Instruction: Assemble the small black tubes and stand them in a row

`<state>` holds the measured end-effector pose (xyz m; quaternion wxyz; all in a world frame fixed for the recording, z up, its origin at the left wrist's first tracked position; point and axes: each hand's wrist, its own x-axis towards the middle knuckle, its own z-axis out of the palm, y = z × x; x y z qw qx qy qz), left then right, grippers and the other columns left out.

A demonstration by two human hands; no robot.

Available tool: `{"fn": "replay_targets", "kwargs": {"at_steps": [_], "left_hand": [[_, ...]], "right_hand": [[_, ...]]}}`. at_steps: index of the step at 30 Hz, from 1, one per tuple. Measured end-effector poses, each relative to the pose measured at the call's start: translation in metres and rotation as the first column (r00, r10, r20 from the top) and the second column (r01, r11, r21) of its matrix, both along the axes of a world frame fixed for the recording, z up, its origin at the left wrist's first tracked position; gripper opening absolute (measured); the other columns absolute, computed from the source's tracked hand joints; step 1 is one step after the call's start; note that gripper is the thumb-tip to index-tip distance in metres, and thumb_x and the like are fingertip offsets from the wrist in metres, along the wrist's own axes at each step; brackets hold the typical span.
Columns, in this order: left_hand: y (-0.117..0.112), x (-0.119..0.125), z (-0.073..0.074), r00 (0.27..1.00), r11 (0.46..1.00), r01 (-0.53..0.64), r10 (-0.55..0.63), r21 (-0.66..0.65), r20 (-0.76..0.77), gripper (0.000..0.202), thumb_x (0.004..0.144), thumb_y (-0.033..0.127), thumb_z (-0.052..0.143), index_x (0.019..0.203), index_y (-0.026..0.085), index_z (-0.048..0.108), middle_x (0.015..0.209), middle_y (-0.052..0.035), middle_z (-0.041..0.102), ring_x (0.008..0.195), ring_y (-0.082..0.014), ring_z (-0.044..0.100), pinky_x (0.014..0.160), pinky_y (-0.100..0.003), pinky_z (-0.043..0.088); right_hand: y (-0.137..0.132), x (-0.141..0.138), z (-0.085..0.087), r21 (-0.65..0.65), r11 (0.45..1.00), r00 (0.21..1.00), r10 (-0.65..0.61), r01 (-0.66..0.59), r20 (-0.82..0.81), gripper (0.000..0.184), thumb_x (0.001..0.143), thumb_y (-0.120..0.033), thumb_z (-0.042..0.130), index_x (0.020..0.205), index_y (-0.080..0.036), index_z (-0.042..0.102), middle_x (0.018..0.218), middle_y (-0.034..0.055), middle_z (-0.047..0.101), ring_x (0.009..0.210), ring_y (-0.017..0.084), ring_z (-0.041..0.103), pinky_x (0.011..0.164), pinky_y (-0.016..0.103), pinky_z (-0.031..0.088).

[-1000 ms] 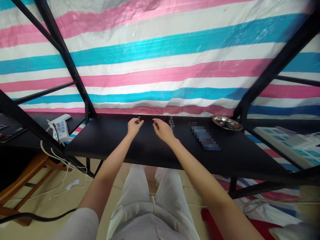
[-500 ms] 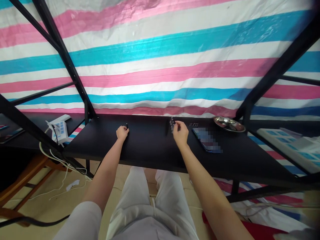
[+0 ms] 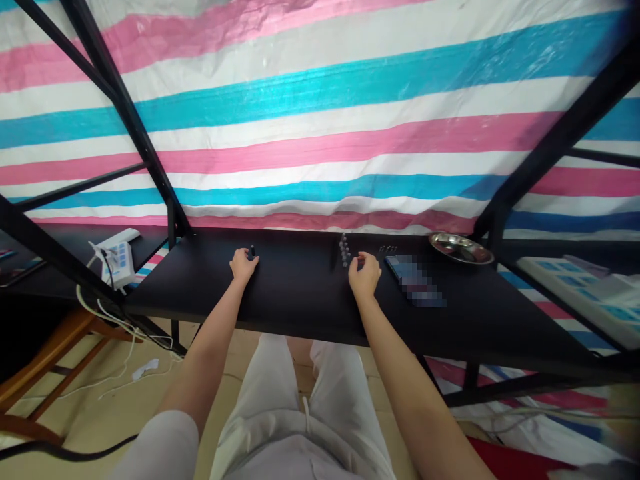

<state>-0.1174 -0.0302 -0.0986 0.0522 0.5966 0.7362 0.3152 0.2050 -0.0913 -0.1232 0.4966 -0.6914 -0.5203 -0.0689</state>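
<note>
My left hand rests on the left half of the black table, its fingers closed about a small black cylinder that pokes up past them. Right of the middle, my right hand is curled with thumb and fingers nearly together. Whatever it may pinch is too small or hidden to make out. Just left of that hand runs a row of several small grey pieces, apart from the fingers. Several tiny metal bits lie beyond it to the right.
A phone with a blurred screen lies right of my right hand. Behind it sits a shiny metal dish. Black frame posts rise at both ends of the black table, with a striped sheet behind.
My right hand has drawn back slightly to the right and toward me, away from the grey pieces, uncovering their row. The left hand has barely moved.
</note>
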Motion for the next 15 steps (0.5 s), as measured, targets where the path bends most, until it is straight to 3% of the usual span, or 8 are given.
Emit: {"fn": "replay_targets", "kwargs": {"at_steps": [3, 6, 8, 11, 13, 15], "left_hand": [[-0.016, 0.015, 0.007, 1.000, 0.976, -0.021, 0.021, 0.219, 0.001, 0.048, 0.076, 0.034, 0.056, 0.119, 0.016, 0.043, 0.110, -0.0101, 0.055, 0.103, -0.0219, 0.053, 0.086, -0.034, 0.037], [-0.033, 0.041, 0.013, 0.985, 0.933, 0.173, -0.158, 0.314, -0.072, 0.046, 0.081, 0.030, 0.049, 0.124, 0.015, 0.039, 0.117, -0.0138, 0.052, 0.107, -0.0227, 0.050, 0.091, -0.035, 0.033], [-0.043, 0.064, 0.016, 0.929, 0.877, 0.368, -0.334, 0.310, -0.158, 0.044, 0.083, 0.028, 0.046, 0.125, 0.016, 0.041, 0.122, -0.0150, 0.050, 0.112, -0.0239, 0.047, 0.093, -0.037, 0.032], [-0.054, 0.101, 0.017, 0.784, 0.758, 0.614, -0.552, 0.220, -0.285, 0.048, 0.085, 0.026, 0.041, 0.132, 0.019, 0.037, 0.128, -0.0140, 0.046, 0.117, -0.0240, 0.043, 0.094, -0.037, 0.031], [-0.058, 0.124, 0.015, 0.707, 0.712, 0.689, -0.620, 0.135, -0.340, 0.053, 0.085, 0.028, 0.040, 0.137, 0.021, 0.030, 0.133, -0.0131, 0.042, 0.116, -0.0244, 0.043, 0.092, -0.038, 0.032], [-0.059, 0.144, 0.013, 0.671, 0.704, 0.707, -0.640, 0.063, -0.375, 0.057, 0.086, 0.031, 0.040, 0.140, 0.022, 0.024, 0.138, -0.0125, 0.037, 0.116, -0.0257, 0.041, 0.090, -0.039, 0.033]], "right_hand": [[-0.001, 0.000, 0.000, -0.046, 0.999, 1.000, -0.012, 0.013, 0.022, 0.031, 0.080, -0.027, 0.037, 0.104, -0.012, 0.051, 0.096, 0.0132, 0.059, 0.093, 0.025, 0.051, 0.081, 0.038, 0.034], [0.000, 0.000, -0.002, -0.091, 0.995, 0.999, -0.023, 0.028, 0.047, 0.032, 0.078, -0.027, 0.038, 0.104, -0.013, 0.051, 0.099, 0.0143, 0.058, 0.093, 0.026, 0.049, 0.080, 0.039, 0.034], [0.000, 0.000, -0.003, -0.113, 0.993, 0.998, -0.031, 0.037, 0.061, 0.032, 0.077, -0.026, 0.039, 0.104, -0.013, 0.051, 0.099, 0.0148, 0.057, 0.093, 0.026, 0.048, 0.079, 0.040, 0.034], [0.001, -0.001, -0.003, -0.133, 0.990, 0.997, -0.033, 0.043, 0.071, 0.032, 0.076, -0.026, 0.040, 0.103, -0.013, 0.052, 0.099, 0.0150, 0.056, 0.092, 0.026, 0.047, 0.079, 0.040, 0.034], [0.001, -0.001, -0.003, -0.146, 0.988, 0.997, -0.035, 0.045, 0.073, 0.032, 0.076, -0.026, 0.040, 0.103, -0.013, 0.052, 0.100, 0.0149, 0.056, 0.093, 0.026, 0.047, 0.079, 0.040, 0.034], [0.001, -0.001, -0.003, -0.157, 0.986, 0.996, -0.038, 0.049, 0.076, 0.032, 0.076, -0.025, 0.040, 0.103, -0.013, 0.053, 0.100, 0.0149, 0.056, 0.094, 0.026, 0.047, 0.079, 0.040, 0.034]]}}
